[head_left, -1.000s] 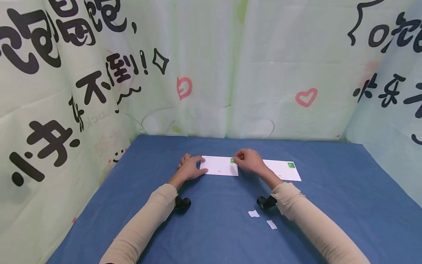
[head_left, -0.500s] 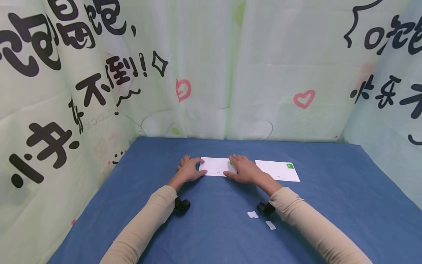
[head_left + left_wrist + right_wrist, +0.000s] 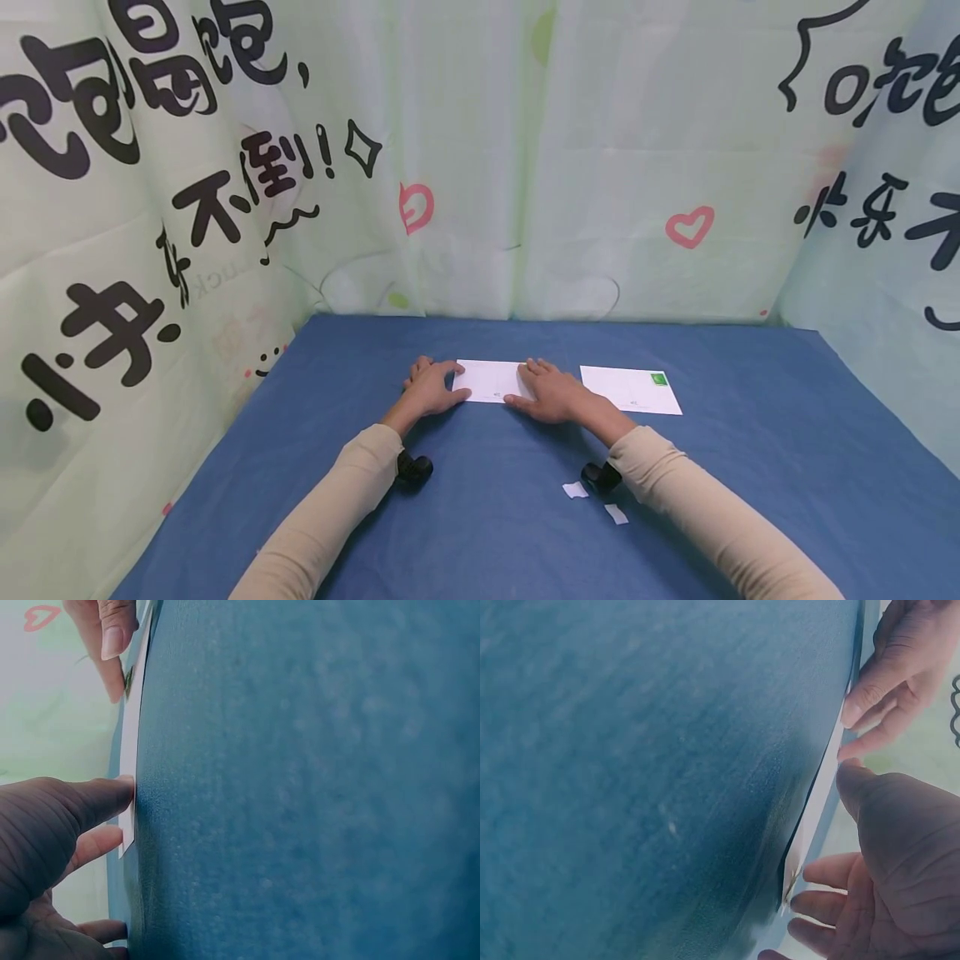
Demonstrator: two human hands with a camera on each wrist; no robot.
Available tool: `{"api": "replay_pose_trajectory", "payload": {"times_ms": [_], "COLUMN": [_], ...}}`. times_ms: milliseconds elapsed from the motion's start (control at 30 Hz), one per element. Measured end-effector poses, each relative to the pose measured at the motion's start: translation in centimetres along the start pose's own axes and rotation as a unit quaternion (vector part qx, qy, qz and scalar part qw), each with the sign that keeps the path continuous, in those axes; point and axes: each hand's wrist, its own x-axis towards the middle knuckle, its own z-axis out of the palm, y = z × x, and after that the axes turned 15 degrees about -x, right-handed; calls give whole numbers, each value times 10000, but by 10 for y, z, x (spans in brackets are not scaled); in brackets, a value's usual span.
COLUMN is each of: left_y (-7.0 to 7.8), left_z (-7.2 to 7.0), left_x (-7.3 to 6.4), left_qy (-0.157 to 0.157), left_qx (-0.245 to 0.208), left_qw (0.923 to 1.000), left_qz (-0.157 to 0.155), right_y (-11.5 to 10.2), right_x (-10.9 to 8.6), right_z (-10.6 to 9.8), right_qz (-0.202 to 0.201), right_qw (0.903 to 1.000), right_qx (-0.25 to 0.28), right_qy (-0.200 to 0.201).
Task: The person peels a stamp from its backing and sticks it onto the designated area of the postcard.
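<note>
A white envelope (image 3: 487,381) lies flat on the blue cloth, between both hands. My left hand (image 3: 429,388) rests at its left end, thumb (image 3: 112,799) and forefinger spread apart on the paper. Over the right end, my right hand (image 3: 553,395) presses with extended fingers. Those fingers hide the green stamp in the head view; a sliver of the stamp (image 3: 128,681) shows at a fingertip in the left wrist view. To the right lies a second white envelope (image 3: 622,389), with a green stamp (image 3: 658,379) in its upper right corner.
Two small white paper scraps (image 3: 575,490) lie nearer the front, by the right wrist's black camera (image 3: 602,477). Blue cloth (image 3: 480,533) covers the table. Pale printed curtains (image 3: 577,167) enclose the back and sides.
My right hand has gone from pinching at the stamped corner to lying spread over it, then slid slightly left. The left hand stays in place at the envelope's left end.
</note>
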Motion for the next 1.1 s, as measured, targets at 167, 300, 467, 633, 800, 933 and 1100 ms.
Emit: {"api": "replay_pose_trajectory", "payload": {"times_ms": [167,300,467,633,800,933,1100], "left_y": [0,0,0,0,0,0,-1], "left_z": [1,0,0,1,0,0,0], "left_x": [-1,-1,0,1,0,-1,0], "left_qy": [1,-30,-50,-26,-8,-22,-21], "left_qx": [25,21,-38,-34,-33,-8,8], "left_qw": [10000,10000,10000,10000,10000,10000,10000], "left_qz": [-29,-52,-32,-36,-44,-54,-40], "right_y": [-1,-2,-4,-5,-5,-4,-5], "right_x": [1,1,2,4,8,8,9], "right_z": [1,0,-1,-2,-2,-3,-3], "right_qz": [-8,5,8,17,90,99,94], "right_qw": [9999,9998,9997,9996,9993,9991,9991], "right_qx": [-2,10,-42,-77,-136,-155,-170], "right_qy": [-122,-216,-241,-266,-324,-385,-381]}}
